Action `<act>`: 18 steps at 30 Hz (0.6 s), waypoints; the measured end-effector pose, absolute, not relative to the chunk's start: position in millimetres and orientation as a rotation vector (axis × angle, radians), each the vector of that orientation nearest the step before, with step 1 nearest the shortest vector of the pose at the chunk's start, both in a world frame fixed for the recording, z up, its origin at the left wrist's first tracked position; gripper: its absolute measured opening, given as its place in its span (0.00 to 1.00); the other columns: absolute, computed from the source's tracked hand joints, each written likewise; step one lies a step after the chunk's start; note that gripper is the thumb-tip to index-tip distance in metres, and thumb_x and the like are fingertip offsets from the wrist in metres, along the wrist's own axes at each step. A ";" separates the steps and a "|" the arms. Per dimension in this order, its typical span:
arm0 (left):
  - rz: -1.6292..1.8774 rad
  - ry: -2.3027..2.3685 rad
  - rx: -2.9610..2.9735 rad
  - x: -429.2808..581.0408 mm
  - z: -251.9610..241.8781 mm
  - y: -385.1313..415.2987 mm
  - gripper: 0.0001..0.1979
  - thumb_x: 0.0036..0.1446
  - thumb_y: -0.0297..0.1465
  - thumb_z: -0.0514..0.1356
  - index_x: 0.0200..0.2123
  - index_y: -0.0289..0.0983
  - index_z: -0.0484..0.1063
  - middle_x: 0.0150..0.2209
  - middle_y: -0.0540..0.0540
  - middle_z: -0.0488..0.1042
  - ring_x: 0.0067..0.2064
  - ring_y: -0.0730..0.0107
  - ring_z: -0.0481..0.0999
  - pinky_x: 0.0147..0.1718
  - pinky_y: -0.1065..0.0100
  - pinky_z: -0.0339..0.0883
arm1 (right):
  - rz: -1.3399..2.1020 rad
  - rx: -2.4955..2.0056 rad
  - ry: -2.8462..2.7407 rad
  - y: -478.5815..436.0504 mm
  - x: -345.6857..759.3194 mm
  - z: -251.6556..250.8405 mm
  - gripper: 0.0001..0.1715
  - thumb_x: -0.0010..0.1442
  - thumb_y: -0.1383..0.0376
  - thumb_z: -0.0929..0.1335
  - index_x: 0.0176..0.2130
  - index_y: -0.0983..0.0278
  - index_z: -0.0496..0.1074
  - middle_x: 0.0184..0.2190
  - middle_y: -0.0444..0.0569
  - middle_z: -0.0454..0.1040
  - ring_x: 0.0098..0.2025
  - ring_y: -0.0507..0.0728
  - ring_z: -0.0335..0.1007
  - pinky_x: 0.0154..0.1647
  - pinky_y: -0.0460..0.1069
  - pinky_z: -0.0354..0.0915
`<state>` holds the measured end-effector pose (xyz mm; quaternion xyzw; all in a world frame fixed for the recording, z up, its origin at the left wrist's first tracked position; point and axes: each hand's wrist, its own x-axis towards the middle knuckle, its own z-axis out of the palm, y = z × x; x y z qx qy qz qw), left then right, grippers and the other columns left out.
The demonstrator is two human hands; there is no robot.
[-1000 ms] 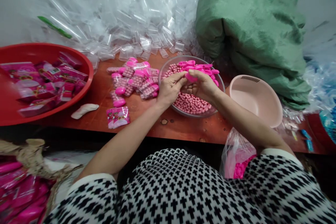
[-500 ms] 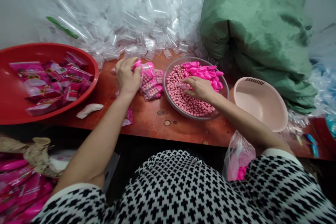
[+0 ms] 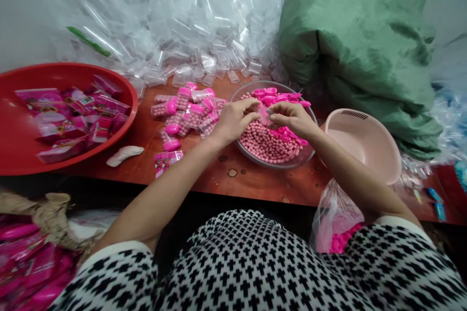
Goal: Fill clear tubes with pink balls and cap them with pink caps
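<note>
Pink candy beads [image 3: 266, 145] fill a clear round bowl [image 3: 251, 159] on the red-brown table [image 3: 219, 175], and both hands meet just above it. The left hand [image 3: 233, 119] and the right hand [image 3: 292, 117] have their fingertips pinched together from either side on a small clear plastic tube [image 3: 264, 113] — it looks partly filled with pink, though blur hides the detail. Bright pink caps [image 3: 277, 95] lie heaped at the far side of the bowl. Just left of the bowl sits a cluster of filled, capped tubes [image 3: 184, 112]; beyond them rises a big heap of empty clear tubes [image 3: 175, 24]. A red basin [image 3: 127, 116] of pink packets [image 3: 73, 114] stands at far left, an empty pale pink basin [image 3: 365, 141] to the right — behind it, a green sack [image 3: 357, 39].
</note>
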<state>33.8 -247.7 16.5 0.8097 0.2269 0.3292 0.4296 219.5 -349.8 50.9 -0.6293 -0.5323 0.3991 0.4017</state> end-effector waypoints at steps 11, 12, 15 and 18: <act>0.862 0.685 1.870 30.1 7.4 -240.2 0.14 0.58 0.31 0.63 0.46 0.36 0.83 0.48 0.43 0.84 0.49 0.59 0.82 0.53 0.59 0.75 | 0.391 -2.556 -2.425 -373.4 192.1 46.1 0.17 0.64 0.72 0.62 0.43 0.72 0.79 0.39 0.67 0.81 0.43 0.67 0.78 0.40 0.54 0.66; 0.863 0.693 1.870 29.7 4.9 -238.7 0.14 0.59 0.31 0.63 0.47 0.35 0.83 0.48 0.42 0.83 0.49 0.59 0.82 0.53 0.58 0.75 | 0.427 -2.514 -2.478 -368.3 185.0 40.8 0.18 0.63 0.74 0.62 0.44 0.73 0.79 0.41 0.68 0.81 0.44 0.66 0.78 0.40 0.53 0.65; 0.874 0.709 1.899 28.5 1.3 -238.2 0.15 0.59 0.29 0.60 0.47 0.34 0.82 0.49 0.41 0.83 0.50 0.59 0.82 0.55 0.57 0.74 | 0.568 -2.363 -2.338 -352.4 176.5 26.0 0.16 0.60 0.76 0.63 0.45 0.72 0.76 0.42 0.64 0.80 0.44 0.63 0.76 0.41 0.51 0.65; 0.882 0.740 1.908 26.5 3.9 -242.2 0.16 0.59 0.26 0.59 0.48 0.33 0.81 0.49 0.42 0.83 0.51 0.59 0.82 0.57 0.57 0.73 | 0.806 -2.084 -1.883 -346.6 188.2 17.9 0.07 0.56 0.74 0.68 0.38 0.68 0.71 0.37 0.52 0.78 0.40 0.58 0.73 0.40 0.49 0.66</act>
